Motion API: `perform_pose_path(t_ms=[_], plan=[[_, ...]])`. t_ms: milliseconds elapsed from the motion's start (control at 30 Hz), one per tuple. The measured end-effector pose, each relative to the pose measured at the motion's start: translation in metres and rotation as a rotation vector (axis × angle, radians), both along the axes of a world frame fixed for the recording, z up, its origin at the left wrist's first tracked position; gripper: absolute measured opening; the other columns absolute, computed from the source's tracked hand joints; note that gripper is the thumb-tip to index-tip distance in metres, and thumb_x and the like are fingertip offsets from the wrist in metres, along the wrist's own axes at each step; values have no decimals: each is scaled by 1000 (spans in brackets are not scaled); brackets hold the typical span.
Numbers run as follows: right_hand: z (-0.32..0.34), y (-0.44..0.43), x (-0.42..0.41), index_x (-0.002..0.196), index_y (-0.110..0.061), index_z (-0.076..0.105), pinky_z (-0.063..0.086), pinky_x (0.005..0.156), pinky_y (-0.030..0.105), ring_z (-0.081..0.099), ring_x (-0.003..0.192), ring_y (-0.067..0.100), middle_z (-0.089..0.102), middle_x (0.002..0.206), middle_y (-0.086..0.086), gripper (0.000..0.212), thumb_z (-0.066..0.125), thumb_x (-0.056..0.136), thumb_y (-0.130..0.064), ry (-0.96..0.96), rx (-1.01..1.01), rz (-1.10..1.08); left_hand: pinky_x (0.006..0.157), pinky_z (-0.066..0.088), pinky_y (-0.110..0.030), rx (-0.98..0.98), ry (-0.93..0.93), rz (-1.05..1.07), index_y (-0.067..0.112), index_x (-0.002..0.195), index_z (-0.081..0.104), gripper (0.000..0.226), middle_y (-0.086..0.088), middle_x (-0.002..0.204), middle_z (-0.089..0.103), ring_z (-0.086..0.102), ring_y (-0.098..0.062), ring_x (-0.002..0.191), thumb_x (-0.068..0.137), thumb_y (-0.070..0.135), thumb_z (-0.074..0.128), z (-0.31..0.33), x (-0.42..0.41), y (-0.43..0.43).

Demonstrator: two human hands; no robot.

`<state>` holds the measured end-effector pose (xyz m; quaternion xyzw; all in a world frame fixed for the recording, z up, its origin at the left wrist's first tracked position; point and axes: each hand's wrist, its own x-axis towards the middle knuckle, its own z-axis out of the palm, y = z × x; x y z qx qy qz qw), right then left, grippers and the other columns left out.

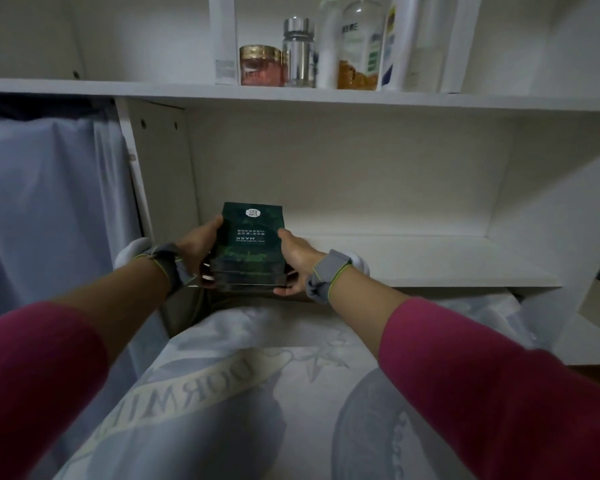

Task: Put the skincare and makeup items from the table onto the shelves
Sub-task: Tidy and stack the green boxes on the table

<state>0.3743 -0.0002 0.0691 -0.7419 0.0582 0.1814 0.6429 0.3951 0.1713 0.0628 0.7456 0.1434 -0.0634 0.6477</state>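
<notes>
Gripping mask stack [248,251] by its side edges with left hand [201,249] and right hand [295,261], at front-left lip of lower shelf [413,263]; probably light, glossy, prone to fanning apart, so squeeze both sides, thumbs on top.

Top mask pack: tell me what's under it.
Under the top pack lie more dark packs, a stack that the left hand and right hand grip. Whether it touches the shelf is hidden by the stack itself.
</notes>
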Motion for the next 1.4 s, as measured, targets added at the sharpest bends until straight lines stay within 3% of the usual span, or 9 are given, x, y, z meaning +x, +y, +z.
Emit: perform_pose_path(t_ms=[167,300,700,800,900,1000,1167,1300,1400], plan=[[-3,24,28,146,-15,29,50,96,44,42,65,22,47,128,16,56,19,102,-48,-53,-98,-33,74,42,-34,-57,-45,-22,14,73,52,56,-9,61,53,47,-25,62,90,66,38,-3,15,17],[5,36,34,146,0,29,38,110,44,50,116,38,41,142,22,50,15,106,-27,-111,-150,-42,96,42,-44,-126,-55,-28,18,81,61,52,-9,84,61,58,-26,84,85,68,45,-9,26,24],[-1,37,41,150,-2,21,36,98,33,36,135,29,31,152,13,51,15,106,-28,-193,-221,-47,34,45,-21,-210,-102,-38,9,74,53,65,-7,44,60,56,-20,31,96,64,24,-13,22,19],[-8,39,37,143,-7,35,38,92,31,44,122,23,41,132,8,51,20,103,-34,-220,-230,-6,31,39,-14,-280,-185,57,6,77,54,63,-7,41,60,54,-17,28,99,56,23,-24,22,13],[-11,39,26,92,-15,53,36,62,27,49,80,24,49,95,7,16,46,88,-29,-207,-261,74,32,40,-15,-360,-253,129,4,98,59,59,-10,57,66,61,-18,38,100,52,26,-30,21,8],[-7,36,19,67,-7,52,36,59,29,44,55,23,48,63,10,14,63,76,-8,-261,-413,143,36,45,-18,-394,-251,162,2,114,59,60,-14,82,64,62,-23,61,99,52,30,-30,23,8],[-6,41,18,62,-8,39,39,70,32,46,79,26,41,65,7,29,58,82,1,-387,-744,160,41,53,-27,-428,-210,144,5,113,59,60,-15,84,67,64,-27,66,97,56,32,-26,22,16],[-8,45,23,61,-9,32,38,75,30,44,85,26,38,67,7,36,52,90,-4,-488,-914,160,68,55,-38,-428,-197,123,4,123,57,61,-21,108,67,66,-31,82,97,55,36,-27,26,24],[-7,45,25,63,-7,39,43,74,30,56,94,29,58,88,13,33,51,94,-6,-495,-1007,183,59,55,-32,-394,-189,123,9,109,59,48,-16,98,64,62,-29,76,99,49,35,-27,25,26]])
